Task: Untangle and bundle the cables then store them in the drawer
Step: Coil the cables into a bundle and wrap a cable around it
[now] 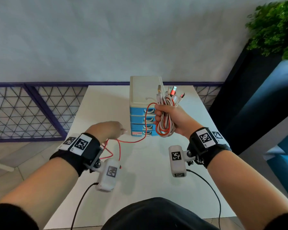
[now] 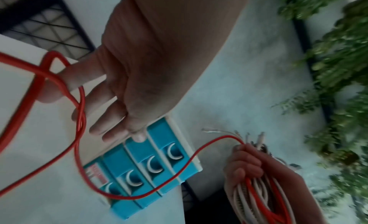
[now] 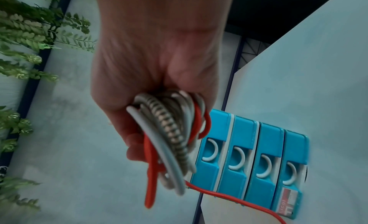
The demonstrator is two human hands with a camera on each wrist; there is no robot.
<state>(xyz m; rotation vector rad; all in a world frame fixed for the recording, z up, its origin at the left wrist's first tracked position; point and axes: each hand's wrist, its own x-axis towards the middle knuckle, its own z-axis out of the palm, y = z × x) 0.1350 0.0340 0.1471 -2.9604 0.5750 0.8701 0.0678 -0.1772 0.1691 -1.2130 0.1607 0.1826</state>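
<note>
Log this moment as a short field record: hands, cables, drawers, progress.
left hand: fingers straight, loose red cable draped over them
right hand: grips the cable bundle, plugs pointing up
drawer unit: on the white table, all four blue drawers closed
progress: red cable's tail trails from the bundle, not yet gathered; nothing stored
</note>
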